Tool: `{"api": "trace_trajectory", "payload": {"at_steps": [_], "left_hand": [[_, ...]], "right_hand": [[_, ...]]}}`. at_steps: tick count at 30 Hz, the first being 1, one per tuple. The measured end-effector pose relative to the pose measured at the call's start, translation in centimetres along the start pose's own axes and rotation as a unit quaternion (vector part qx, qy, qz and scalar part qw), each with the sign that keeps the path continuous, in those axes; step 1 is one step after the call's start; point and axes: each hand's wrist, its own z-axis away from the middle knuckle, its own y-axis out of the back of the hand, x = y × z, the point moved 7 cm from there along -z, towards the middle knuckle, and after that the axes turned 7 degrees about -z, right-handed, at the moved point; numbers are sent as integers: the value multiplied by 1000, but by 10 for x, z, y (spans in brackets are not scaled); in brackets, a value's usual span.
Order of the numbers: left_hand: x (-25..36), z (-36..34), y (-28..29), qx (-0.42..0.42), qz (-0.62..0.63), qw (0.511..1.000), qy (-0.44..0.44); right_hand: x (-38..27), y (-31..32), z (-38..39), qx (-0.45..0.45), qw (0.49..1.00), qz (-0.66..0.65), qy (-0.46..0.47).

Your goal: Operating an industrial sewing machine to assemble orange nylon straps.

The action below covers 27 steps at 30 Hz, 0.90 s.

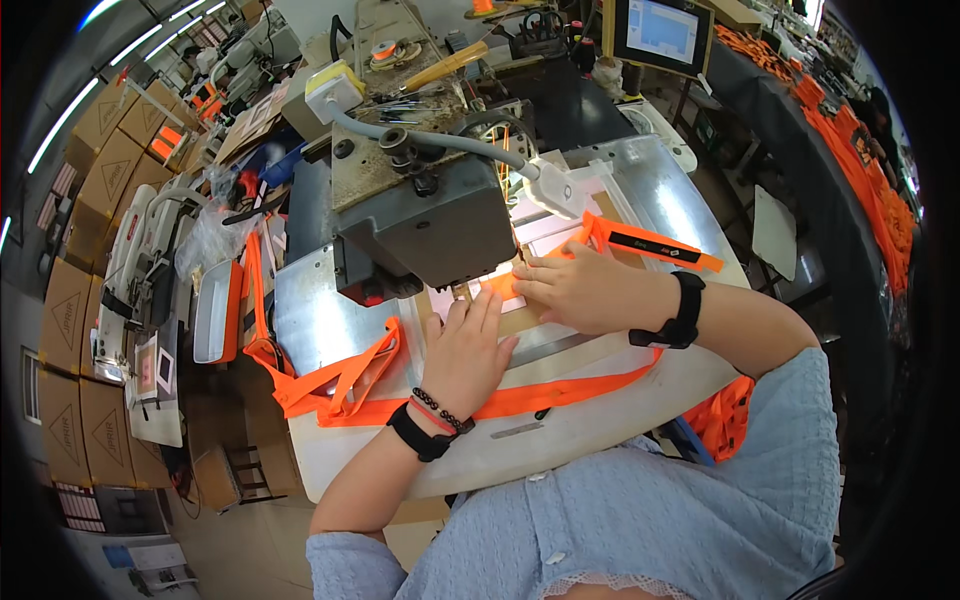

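Observation:
Under the head of an industrial sewing machine (425,225), a piece of orange webbing strap (499,286) lies on a lit work plate. My left hand (466,348) rests flat with fingers stretched, fingertips at the strap's near left side. From the right, my right hand (585,288) is closed over the strap, its fingertips pressing on it close to the needle area; the thumb is partly hidden. Beyond that hand, a strap end with a black label (650,245) sticks out to the right. More orange strap (570,392) runs across the table in front of my wrists and loops at the left.
A grey cable with a white lamp (555,188) hangs beside the machine head. A screen (655,35) stands at the back right. An orange-and-white bin (217,312) is at the left. Orange straps (850,165) cover a dark bench at the right. Cartons (70,310) are stacked far left.

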Motion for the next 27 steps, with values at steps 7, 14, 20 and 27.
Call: {"api": "trace_trajectory", "payload": {"at_steps": [7, 14, 20, 27], "left_hand": [[-8, -2, -2, -5, 30, 999, -17], [-8, -6, -1, -11, 8, 999, -41], [-8, -3, 1, -4, -35, 998, -42], [-9, -2, -1, -6, 15, 999, -32]], "right_hand": [[-44, 23, -3, -97, 994, 33, 40], [-83, -17, 20, -86, 936, -341, -17], [-29, 35, 36, -207, 903, -350, -140], [21, 55, 76, -62, 981, -56, -174]]}}
